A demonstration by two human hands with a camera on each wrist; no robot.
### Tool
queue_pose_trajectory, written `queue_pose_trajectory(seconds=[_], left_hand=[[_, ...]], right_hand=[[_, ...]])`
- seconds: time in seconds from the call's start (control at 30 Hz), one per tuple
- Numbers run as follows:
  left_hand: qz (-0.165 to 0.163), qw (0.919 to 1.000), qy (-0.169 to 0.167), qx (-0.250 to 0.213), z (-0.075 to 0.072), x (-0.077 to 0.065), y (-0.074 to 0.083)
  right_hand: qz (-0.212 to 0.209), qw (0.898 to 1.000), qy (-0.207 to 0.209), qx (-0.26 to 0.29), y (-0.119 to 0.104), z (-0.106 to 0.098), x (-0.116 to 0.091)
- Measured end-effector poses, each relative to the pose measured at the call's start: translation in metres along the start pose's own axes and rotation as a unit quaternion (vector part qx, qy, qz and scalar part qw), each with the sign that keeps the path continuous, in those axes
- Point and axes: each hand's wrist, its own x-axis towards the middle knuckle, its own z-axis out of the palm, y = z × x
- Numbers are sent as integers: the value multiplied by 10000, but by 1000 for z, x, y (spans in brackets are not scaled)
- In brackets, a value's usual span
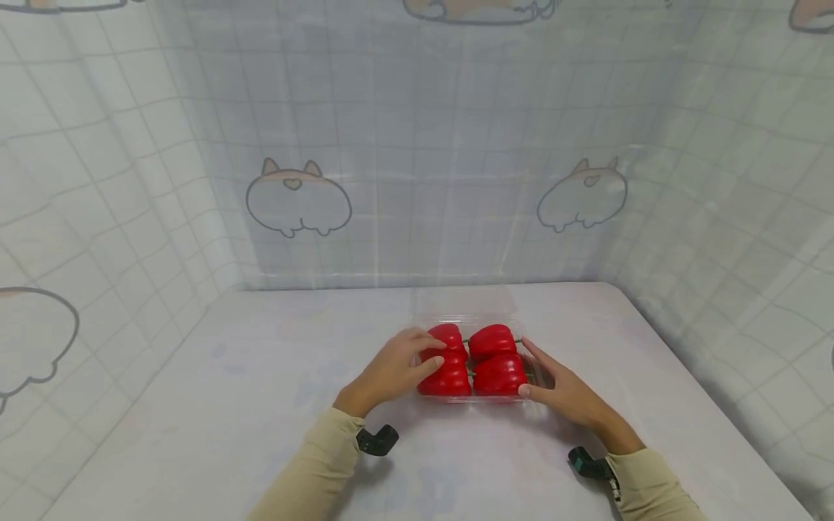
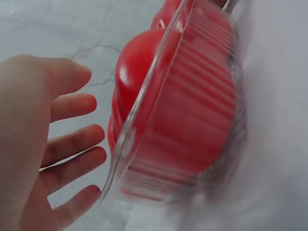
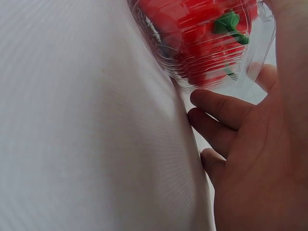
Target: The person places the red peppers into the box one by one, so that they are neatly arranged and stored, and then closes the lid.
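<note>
Several glossy red bell peppers (image 1: 499,374) with green stems (image 3: 230,24) lie in two columns inside a clear plastic clamshell container (image 2: 144,103) with ribbed walls. My left hand (image 1: 394,365) hovers at the container's left side, its fingers spread and overlapping the left peppers in the head view. In the left wrist view its fingertips (image 2: 91,156) point at the rim, with nothing in the grasp. My right hand (image 1: 563,391) lies along the right side, thumb at the front right corner. Its fingers (image 3: 219,108) are extended beside the ribbed wall.
Behind the peppers, the container's transparent lid (image 1: 464,300) lies folded back toward the rear wall. A pale cloth covers the table (image 1: 215,434). Gridded curtains (image 1: 417,166) with cartoon animal prints enclose the back and both sides. A dark wrist device (image 1: 378,440) sits at each sleeve.
</note>
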Motion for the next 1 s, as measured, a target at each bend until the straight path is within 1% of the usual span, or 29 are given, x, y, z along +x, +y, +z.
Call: queue_pose_trajectory(seconds=[0.13, 0.27, 0.33, 0.47, 0.57, 0.63, 0.7, 0.8, 0.9, 0.93, 1.0], left_hand=[[-126, 9995, 201, -196, -4, 6, -9], [-330, 9966, 537, -536, -6, 17, -24], [-543, 9936, 712, -693, -6, 23, -32], [-1054, 9846, 990, -978, -5, 34, -46], [-1290, 9777, 1194, -1148, -4, 43, -56], [-1492, 9713, 1284, -1335, -4, 49, -62], [-1708, 9630, 1280, -1647, -4, 53, -65], [-2088, 9433, 1207, -2280, -3, 59, -71], [-2278, 9240, 1146, -2850, -2, 64, -76], [-2347, 9179, 1125, -2994, -2, 66, -78], [-2488, 9094, 1049, -3164, -2, 70, -80]], right_hand=[[3, 10000, -3, 43, 0, -1, 0], [-27, 10000, 23, 70, 0, -2, 0], [-33, 10000, 43, 48, 1, -1, 1], [-28, 10000, 67, -6, 1, 0, 1], [-17, 10000, 85, -26, 1, 0, 1], [-3, 10000, 87, -14, 1, 0, 1], [34, 10000, 74, 19, 0, 1, 1], [67, 9999, 35, 115, 0, 1, 1], [47, 9999, 2, 166, 0, 1, 1], [31, 9998, 0, 173, 0, 1, 1], [0, 9999, 4, 163, 1, -1, 2]])
